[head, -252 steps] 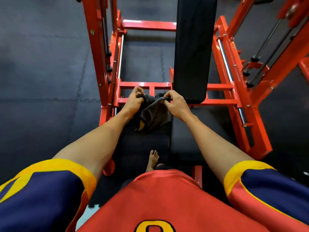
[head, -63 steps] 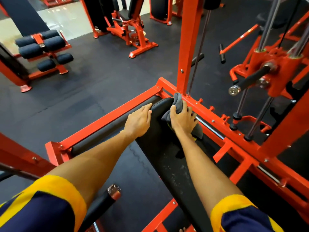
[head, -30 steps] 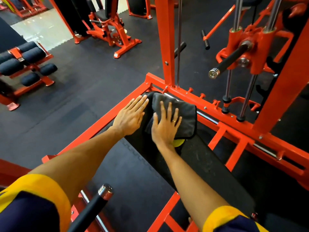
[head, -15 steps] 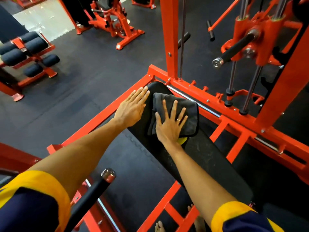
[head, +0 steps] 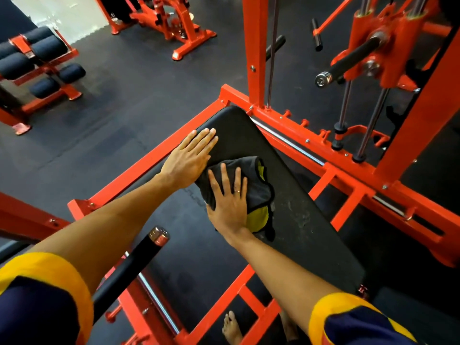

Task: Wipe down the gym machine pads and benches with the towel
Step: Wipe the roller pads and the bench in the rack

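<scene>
**Flat-palm press: two hands, one towel**

Right hand point(head: 230, 202), fingers straight and spread, presses one grey-and-yellow towel point(head: 260, 192) lying beneath it on one black pad point(head: 301, 220). Left hand point(head: 190, 159), fingers straight, rests just beside it on the pad's edge.

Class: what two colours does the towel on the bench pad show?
The towel is dark grey with a yellow-green underside, seen in the head view.
</scene>
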{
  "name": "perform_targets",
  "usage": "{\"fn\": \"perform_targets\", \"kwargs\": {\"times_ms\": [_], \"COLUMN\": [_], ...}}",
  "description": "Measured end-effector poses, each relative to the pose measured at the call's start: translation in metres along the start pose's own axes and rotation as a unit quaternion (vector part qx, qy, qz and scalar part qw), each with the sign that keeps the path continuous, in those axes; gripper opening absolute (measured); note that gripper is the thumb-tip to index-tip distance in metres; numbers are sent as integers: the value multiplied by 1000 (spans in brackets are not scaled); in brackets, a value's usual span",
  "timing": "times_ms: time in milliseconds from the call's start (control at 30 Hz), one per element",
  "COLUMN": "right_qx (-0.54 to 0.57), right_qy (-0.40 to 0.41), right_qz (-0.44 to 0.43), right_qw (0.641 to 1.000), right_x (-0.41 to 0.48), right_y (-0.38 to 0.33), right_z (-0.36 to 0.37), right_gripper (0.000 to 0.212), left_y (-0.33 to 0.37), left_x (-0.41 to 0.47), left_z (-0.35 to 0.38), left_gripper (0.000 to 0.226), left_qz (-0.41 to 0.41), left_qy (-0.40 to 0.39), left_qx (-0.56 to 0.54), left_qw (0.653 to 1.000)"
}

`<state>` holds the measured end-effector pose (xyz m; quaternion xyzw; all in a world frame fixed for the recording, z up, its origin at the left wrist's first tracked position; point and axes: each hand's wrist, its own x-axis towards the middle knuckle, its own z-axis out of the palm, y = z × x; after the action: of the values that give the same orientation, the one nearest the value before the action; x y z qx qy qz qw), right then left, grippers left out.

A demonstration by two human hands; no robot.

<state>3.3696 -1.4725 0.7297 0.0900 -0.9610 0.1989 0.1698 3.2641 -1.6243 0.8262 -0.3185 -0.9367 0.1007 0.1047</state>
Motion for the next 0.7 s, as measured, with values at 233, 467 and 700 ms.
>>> {"fn": "perform_targets", "kwargs": {"times_ms": [233, 467, 700], "right_qx": [0, 59, 76], "right_qy": [25, 3, 1], "right_qz": [-43, -21, 46], "right_qw": [999, 998, 996], "right_x": [-50, -39, 44], "right_y": [45, 44, 86], "right_z": [5, -5, -19], "right_gripper": [80, 72, 70], "left_y": [3, 13, 20], "left_x": [-1, 13, 32], "left_z": [-3, -17, -10], "left_gripper": [56, 56, 57], "left_qz": [-2, -4, 40], "left_qy": [-7, -30, -36], "left_qx": [18, -6, -2], "left_qw": [1000, 1000, 999]}}
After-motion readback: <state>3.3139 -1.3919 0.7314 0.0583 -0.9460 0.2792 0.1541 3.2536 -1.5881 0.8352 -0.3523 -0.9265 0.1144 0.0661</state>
